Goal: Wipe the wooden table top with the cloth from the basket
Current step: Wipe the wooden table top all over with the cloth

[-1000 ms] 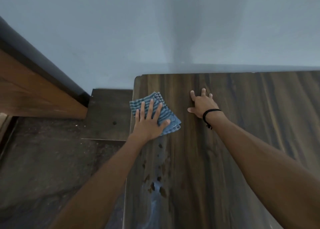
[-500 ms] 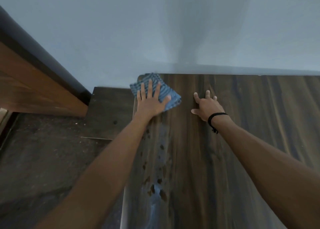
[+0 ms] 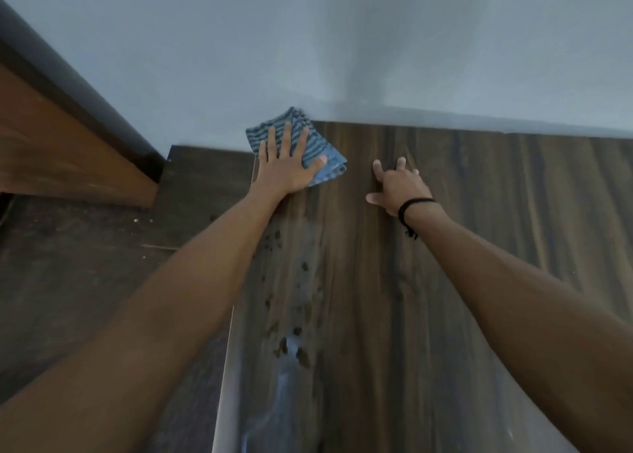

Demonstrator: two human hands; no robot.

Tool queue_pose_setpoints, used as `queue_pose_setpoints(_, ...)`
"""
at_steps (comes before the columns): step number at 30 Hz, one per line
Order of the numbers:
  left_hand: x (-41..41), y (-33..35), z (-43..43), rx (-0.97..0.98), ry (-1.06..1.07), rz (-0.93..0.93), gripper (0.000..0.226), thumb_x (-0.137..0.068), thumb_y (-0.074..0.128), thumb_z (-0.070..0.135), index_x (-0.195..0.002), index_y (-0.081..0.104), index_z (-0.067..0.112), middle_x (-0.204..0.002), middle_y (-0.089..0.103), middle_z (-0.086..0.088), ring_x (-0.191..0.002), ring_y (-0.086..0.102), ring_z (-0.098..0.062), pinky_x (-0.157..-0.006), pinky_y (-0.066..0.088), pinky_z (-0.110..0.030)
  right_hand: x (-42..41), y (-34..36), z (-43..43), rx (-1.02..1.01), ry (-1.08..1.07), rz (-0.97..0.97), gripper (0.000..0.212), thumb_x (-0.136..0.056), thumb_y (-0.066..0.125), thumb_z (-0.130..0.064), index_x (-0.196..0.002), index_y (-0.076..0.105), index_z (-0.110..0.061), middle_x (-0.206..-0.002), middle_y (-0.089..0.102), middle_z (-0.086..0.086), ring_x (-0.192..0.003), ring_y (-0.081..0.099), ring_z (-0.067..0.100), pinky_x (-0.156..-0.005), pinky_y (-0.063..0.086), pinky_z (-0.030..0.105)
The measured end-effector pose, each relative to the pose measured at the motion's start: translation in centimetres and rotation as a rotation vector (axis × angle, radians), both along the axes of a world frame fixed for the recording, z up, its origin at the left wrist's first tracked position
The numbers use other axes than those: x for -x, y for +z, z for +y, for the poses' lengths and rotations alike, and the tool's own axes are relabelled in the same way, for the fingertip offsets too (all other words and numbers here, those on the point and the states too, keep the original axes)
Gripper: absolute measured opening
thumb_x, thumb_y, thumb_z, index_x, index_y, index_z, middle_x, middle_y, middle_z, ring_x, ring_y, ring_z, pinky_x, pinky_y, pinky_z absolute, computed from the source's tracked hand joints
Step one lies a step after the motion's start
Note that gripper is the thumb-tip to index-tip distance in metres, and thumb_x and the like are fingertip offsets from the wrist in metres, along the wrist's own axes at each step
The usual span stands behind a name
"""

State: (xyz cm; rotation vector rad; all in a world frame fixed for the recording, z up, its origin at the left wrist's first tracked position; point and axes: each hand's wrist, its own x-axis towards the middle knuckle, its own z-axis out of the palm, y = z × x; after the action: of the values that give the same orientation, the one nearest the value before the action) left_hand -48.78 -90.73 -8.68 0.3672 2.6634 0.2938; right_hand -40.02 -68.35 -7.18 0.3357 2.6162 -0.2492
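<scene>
Cloth (image 3: pixel 323 159) under left hand (image 3: pixel 284 173) fingers: blue, dark-striped. Table top (image 3: pixel 479 212): dark brown, streaked grain. Wristband (image 3: pixel 414 201): black. Wall (image 3: pixel 342 41): pale blue-grey.

We count 1 wooden table top (image 3: pixel 479 247), 1 striped cloth (image 3: pixel 325 157) on its far left corner, 2 hands on it, left hand (image 3: pixel 284 169) and right hand (image 3: pixel 400 188), and 1 black wristband (image 3: pixel 411 204) above its middle.

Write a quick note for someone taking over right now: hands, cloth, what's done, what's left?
Left hand: flat, fingers straight, pressing the blue striped cloth onto the far left corner of the wooden table top, at the wall.
Right hand: holds nothing, propped on the table top.
Done: cloth out, on the corner.
Left: dark spots and a pale smear along the left edge, nearer the person.
</scene>
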Motion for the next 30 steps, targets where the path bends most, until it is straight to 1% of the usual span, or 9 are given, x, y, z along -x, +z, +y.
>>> queue_pose_setpoints(4, -13.4, -1.0, -2.7, 0.0, -0.091, 0.11, 0.081, -0.095, 0.016, 0.078, -0.159, -0.011, 0.037, -0.167, -0.023, -0.003, -0.152, -0.023, -0.033, -0.123, -0.011, -0.052, 0.2, -0.5, 0.2, -0.003, 0.026, -0.007, 0.083, -0.097, 0.059, -0.048, -0.161, 0.012, -0.025, -0.161, 0.014, 0.031, -0.15, 0.015, 0.048, -0.117, 0.027, 0.059)
queue_pose_setpoints(8, -22.7, -0.8, -4.0, 0.044, -0.121, 0.088, 0.08, -0.094, 0.01, 0.078, -0.158, -0.017, 0.037, -0.165, -0.027, -0.001, -0.15, -0.027, -0.031, -0.122, -0.016, -0.048, 0.1, 0.0, -0.2, 0.001, 0.023, -0.019, 0.079, -0.1, 0.055, -0.046, -0.161, 0.01, -0.024, -0.163, 0.006, 0.031, -0.15, 0.012, 0.049, -0.119, 0.026, 0.058)
queue_pose_setpoints(13, -13.6, -0.7, -1.4, 0.039, 0.003, 0.13, 0.086, -0.087, 0.008, 0.083, -0.16, -0.005, 0.039, -0.168, -0.015, -0.004, -0.153, -0.015, -0.036, -0.123, -0.008, -0.052, -0.2, 1.2, -0.1, -0.006, 0.082, -0.073, 0.087, -0.097, 0.056, -0.053, -0.162, 0.004, -0.026, -0.164, 0.003, 0.029, -0.151, 0.008, 0.049, -0.121, 0.022, 0.058)
queue_pose_setpoints(16, -9.2, -0.4, 0.9, 0.029, 0.086, 0.041, 0.082, -0.093, 0.014, 0.079, -0.159, -0.012, 0.037, -0.166, -0.024, -0.005, -0.151, -0.024, -0.037, -0.121, -0.013, -0.056, -0.4, 1.3, 0.0, -0.022, 0.089, -0.08, 0.089, -0.096, 0.059, -0.052, -0.162, 0.003, -0.028, -0.165, 0.001, 0.026, -0.15, 0.009, 0.05, -0.121, 0.02, 0.056)
queue_pose_setpoints(18, -11.9, -0.5, 1.3, 0.013, 0.05, 0.057, 0.081, -0.095, 0.011, 0.078, -0.159, -0.014, 0.036, -0.165, -0.026, -0.006, -0.149, -0.027, -0.038, -0.121, -0.012, -0.058, -0.4, 1.1, -0.2, -0.014, 0.099, -0.073, 0.089, -0.096, 0.059, -0.051, -0.162, 0.003, -0.027, -0.164, 0.005, 0.028, -0.15, 0.009, 0.05, -0.121, 0.02, 0.057)
queue_pose_setpoints(22, -23.3, -0.5, -1.4, -0.043, -0.123, 0.04, 0.078, -0.096, 0.01, 0.077, -0.158, -0.017, 0.038, -0.163, -0.033, -0.001, -0.147, -0.033, -0.032, -0.121, -0.017, -0.052, -0.6, 1.2, -0.4, -0.046, 0.088, -0.069, 0.085, -0.099, 0.057, -0.048, -0.162, 0.004, -0.027, -0.165, -0.004, 0.027, -0.148, 0.012, 0.054, -0.119, 0.023, 0.055)
queue_pose_setpoints(24, -24.3, -0.3, -2.5, -0.038, -0.132, 0.022, 0.079, -0.095, 0.012, 0.078, -0.158, -0.015, 0.04, -0.164, -0.03, 0.002, -0.148, -0.033, -0.03, -0.121, -0.016, -0.051, -0.6, 1.5, -0.5, -0.052, 0.084, -0.056, 0.084, -0.099, 0.056, -0.047, -0.162, 0.004, -0.027, -0.165, -0.005, 0.026, -0.148, 0.011, 0.053, -0.12, 0.023, 0.055)
queue_pose_setpoints(26, -20.8, -0.7, -2.2, -0.023, -0.116, 0.071, 0.08, -0.094, 0.012, 0.08, -0.158, -0.013, 0.04, -0.165, -0.029, 0.001, -0.149, -0.031, -0.031, -0.122, -0.014, -0.053, -0.5, 1.5, -0.4, -0.053, 0.076, -0.053, 0.084, -0.099, 0.056, -0.046, -0.162, 0.004, -0.028, -0.165, -0.005, 0.025, -0.149, 0.01, 0.052, -0.119, 0.024, 0.055)
queue_pose_setpoints(30, -7.0, -0.4, -0.7, -0.038, 0.046, 0.051, 0.083, -0.092, 0.012, 0.083, -0.158, -0.015, 0.04, -0.163, -0.031, -0.001, -0.148, -0.031, -0.034, -0.121, -0.017, -0.054, -0.8, 1.9, -0.3, -0.057, 0.068, -0.048, 0.084, -0.099, 0.058, -0.046, -0.162, 0.005, -0.031, -0.166, -0.004, 0.023, -0.15, 0.01, 0.05, -0.119, 0.024, 0.052)
